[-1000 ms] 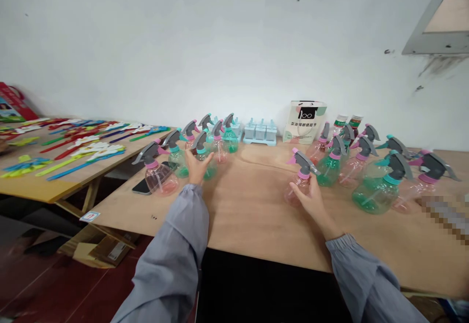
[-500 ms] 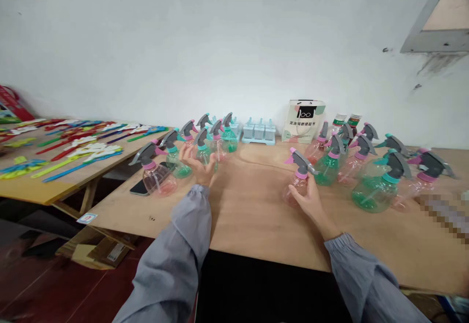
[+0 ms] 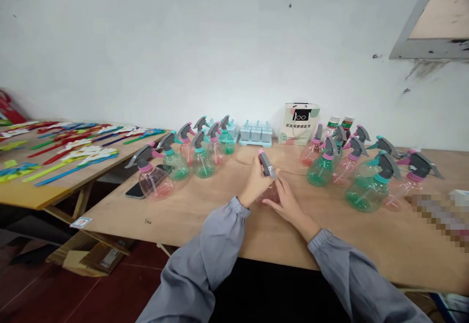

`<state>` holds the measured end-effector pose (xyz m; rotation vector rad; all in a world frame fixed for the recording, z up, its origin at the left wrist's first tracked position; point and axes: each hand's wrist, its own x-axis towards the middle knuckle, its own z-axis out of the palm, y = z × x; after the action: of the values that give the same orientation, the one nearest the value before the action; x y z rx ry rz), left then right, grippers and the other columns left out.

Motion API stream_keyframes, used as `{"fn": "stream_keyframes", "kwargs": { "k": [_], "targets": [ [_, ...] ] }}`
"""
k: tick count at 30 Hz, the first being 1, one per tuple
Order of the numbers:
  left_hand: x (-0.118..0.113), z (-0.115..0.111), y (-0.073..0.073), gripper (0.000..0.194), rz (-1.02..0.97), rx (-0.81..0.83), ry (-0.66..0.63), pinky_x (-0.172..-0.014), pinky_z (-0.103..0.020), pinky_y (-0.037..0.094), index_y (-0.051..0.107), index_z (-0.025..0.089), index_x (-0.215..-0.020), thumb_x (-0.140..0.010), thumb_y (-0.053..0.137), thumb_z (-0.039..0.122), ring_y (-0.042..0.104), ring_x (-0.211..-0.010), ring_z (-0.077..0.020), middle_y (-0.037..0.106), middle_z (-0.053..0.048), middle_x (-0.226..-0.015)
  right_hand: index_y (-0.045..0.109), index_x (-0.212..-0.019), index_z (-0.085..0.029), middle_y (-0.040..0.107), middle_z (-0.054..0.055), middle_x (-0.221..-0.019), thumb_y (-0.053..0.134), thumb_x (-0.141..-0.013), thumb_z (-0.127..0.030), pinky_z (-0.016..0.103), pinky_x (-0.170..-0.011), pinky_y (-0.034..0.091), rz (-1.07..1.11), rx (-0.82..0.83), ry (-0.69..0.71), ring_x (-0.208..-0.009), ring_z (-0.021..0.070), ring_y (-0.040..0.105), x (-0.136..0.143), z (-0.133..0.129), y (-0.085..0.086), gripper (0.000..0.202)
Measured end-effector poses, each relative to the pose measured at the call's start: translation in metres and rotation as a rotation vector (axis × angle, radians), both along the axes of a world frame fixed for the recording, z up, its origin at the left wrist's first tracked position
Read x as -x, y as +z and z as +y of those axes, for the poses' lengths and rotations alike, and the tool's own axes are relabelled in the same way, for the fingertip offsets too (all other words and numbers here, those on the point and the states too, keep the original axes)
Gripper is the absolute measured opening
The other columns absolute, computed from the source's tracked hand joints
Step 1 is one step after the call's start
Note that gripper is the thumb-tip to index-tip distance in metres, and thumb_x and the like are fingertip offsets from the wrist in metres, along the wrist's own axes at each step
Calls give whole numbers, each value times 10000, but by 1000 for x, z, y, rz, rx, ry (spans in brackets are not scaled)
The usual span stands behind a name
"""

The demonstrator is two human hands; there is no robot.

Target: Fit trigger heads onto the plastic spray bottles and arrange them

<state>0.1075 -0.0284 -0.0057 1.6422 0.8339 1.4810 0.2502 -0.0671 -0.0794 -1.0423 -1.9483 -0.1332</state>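
A pink spray bottle with a grey trigger head stands in front of me between my two hands. My left hand is closed around its neck and head from the left. Around the bottle's body from the right, my right hand curls with the thumb in front. Much of the bottle is hidden by my fingers. To the left are several other spray bottles, among them a pink one and a green one. More stand at the right, including a large green one.
A dark phone lies by the left bottles. At the back are a light-blue ice-pop mould, a paper bag and two small bottles. Colourful plastic pieces cover the neighbouring table.
My left hand has moved right, from beside the left bottles onto the pink spray bottle. My right hand has brought that bottle left toward the middle. The view has shifted slightly.
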Motion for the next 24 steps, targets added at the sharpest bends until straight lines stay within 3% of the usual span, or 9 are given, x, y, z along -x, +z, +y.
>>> {"fn": "stream_keyframes", "kwargs": {
  "k": [2,4,7,11,14,17,21,24],
  "targets": [
    [10,9,1,451,-92,109,0,-1001,-389,464,613,187,-1054,-643,791,240,596,-1182,-273,649,-125,-1168,316,-1535,-301,440,152,-1523,636,-899,-478,591,-1128,409,-30,-90,-77,-1395,381,444,-21,1,11,733],
    [25,16,3,308,-159,198,-22,-917,-339,491,642,194,-935,-643,739,203,620,-1153,-255,684,-99,-1132,300,-1533,-276,433,146,-1516,574,-942,-446,609,-1156,351,101,-254,-259,-1411,350,419,-51,4,22,673],
    [48,22,6,308,-269,334,-76,-787,-263,492,685,201,-957,-650,682,222,614,-1203,-253,712,-82,-1155,274,-1509,-162,402,224,-1487,565,-940,-485,608,-1172,300,307,-391,-583,-1425,345,371,-97,15,28,717],
    [65,25,9,385,-400,516,-152,-698,-216,475,707,187,-1037,-662,694,276,630,-1219,-255,736,-94,-1151,330,-1434,-124,424,266,-1438,594,-861,-641,672,-1139,273,365,-306,-762,-1393,393,368,-133,37,17,816],
    [67,25,10,406,-450,523,-225,-733,-232,503,708,182,-1073,-680,712,283,663,-1181,-252,752,-97,-1129,386,-1380,-122,478,269,-1366,599,-834,-664,631,-1110,326,439,-240,-765,-1322,384,427,-137,50,8,799],
    [66,22,9,444,-459,535,-280,-746,-256,519,700,178,-1103,-663,693,234,688,-1138,-261,760,-102,-1115,458,-1315,-135,541,228,-1280,611,-832,-624,573,-1071,393,497,-177,-664,-1238,349,497,-128,55,3,704],
    [63,16,8,486,-485,551,-290,-681,-225,494,693,188,-1068,-583,654,170,690,-1107,-246,761,-80,-1089,486,-1295,-146,562,187,-1275,661,-809,-547,561,-1076,409,497,-132,-511,-1229,327,526,-100,53,0,654],
    [59,13,5,372,-522,532,-247,-563,-190,432,690,178,-892,-523,644,169,709,-926,-208,756,-53,-925,493,-1297,-157,579,182,-1276,678,-808,-521,549,-1057,441,502,-77,-400,-1206,316,559,-73,48,-2,637]
  ]
}}
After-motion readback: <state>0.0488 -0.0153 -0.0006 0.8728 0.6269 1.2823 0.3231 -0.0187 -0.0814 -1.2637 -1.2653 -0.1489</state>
